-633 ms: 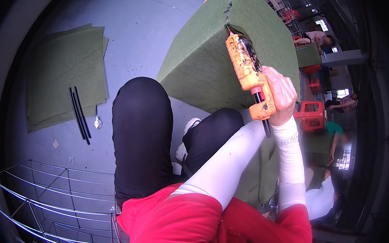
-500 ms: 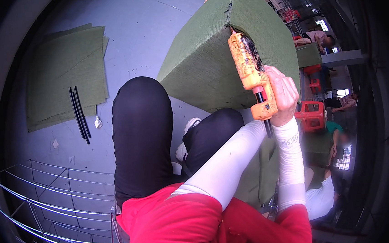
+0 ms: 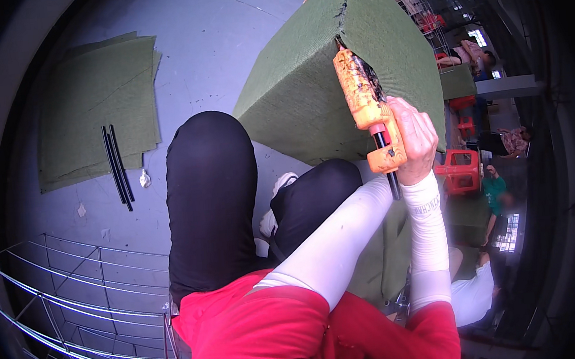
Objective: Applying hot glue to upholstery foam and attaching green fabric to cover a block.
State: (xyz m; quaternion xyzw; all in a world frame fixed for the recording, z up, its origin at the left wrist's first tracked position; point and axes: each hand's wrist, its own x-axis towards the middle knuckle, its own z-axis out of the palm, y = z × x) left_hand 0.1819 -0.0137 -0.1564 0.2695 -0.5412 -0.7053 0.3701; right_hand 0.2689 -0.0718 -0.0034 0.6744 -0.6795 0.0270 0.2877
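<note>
My right hand point(image 3: 415, 139) is closed around the handle of an orange glue gun point(image 3: 360, 93), its casing smeared with black. A black glue stick point(image 3: 394, 184) pokes out of its rear end. The nozzle touches the dark seam at the near corner of a large block covered in green fabric point(image 3: 294, 91). Just below the nozzle, the fabric edge stands slightly loose. My left forearm, in a white sleeve point(image 3: 339, 236), reaches up toward the block; the left hand itself is hidden behind the gun, my right wrist and the block.
Green fabric sheets point(image 3: 91, 93) lie stacked on the floor at left, with black glue sticks point(image 3: 117, 166) on them. A wire rack point(image 3: 100, 289) stands at lower left. Red stools point(image 3: 461, 171) and several people point(image 3: 496, 190) are at right. My knees point(image 3: 210, 185) are below the block.
The glue gun and my right hand have shifted slightly up and left, with the nozzle still at the seam. At right, a person in green has moved an arm.
</note>
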